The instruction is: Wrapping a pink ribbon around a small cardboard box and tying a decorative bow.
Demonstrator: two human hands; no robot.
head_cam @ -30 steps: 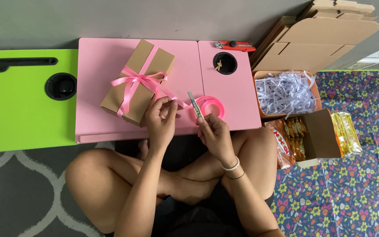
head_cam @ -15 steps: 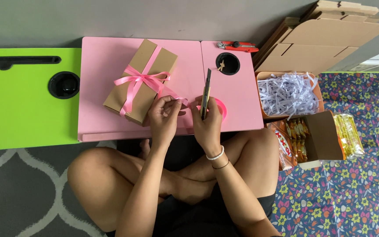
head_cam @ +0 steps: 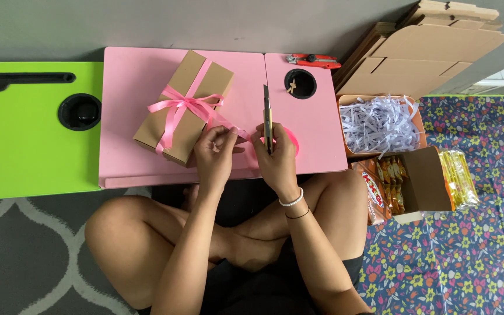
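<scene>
Person sits cross-legged on the floor at a low pink lap table (head_cam: pixel 141 81). Left hand (head_cam: pixel 214 153) pinches a loose tail of pink ribbon (head_cam: pixel 228 125) between closed fingers, near the table's front edge. Right hand (head_cam: pixel 275 157) is wrapped around a utility knife (head_cam: pixel 268 116), blade end pointing away from the person, upright along the table. The ribbon tail runs from the left hand toward the knife; I cannot tell if blade and ribbon touch. A pink ribbon spool (head_cam: pixel 290 140) lies on the table just behind the right hand, mostly hidden.

Brown gift box (head_cam: pixel 196 79) sits tilted on the pink table, left of the hands, tied crosswise with the ribbon, bow (head_cam: pixel 179 105) on top. Round cup hole (head_cam: pixel 300 83) in the table's right part holds a small tan scrap. Red cutter (head_cam: pixel 312 59) lies at the table's far right edge.

A green lap table (head_cam: pixel 24 151) stands just beside the pink one on the left, with its own dark cup hole. Grey wall behind both. Right of the pink table: stack of flat cardboard (head_cam: pixel 433 52), an open box of shredded white paper (head_cam: pixel 380 119), an open carton of snack packets (head_cam: pixel 406 178). Floor: grey patterned rug (head_cam: pixel 24 256) on the left, floral mat (head_cam: pixel 473 256) on the right.
</scene>
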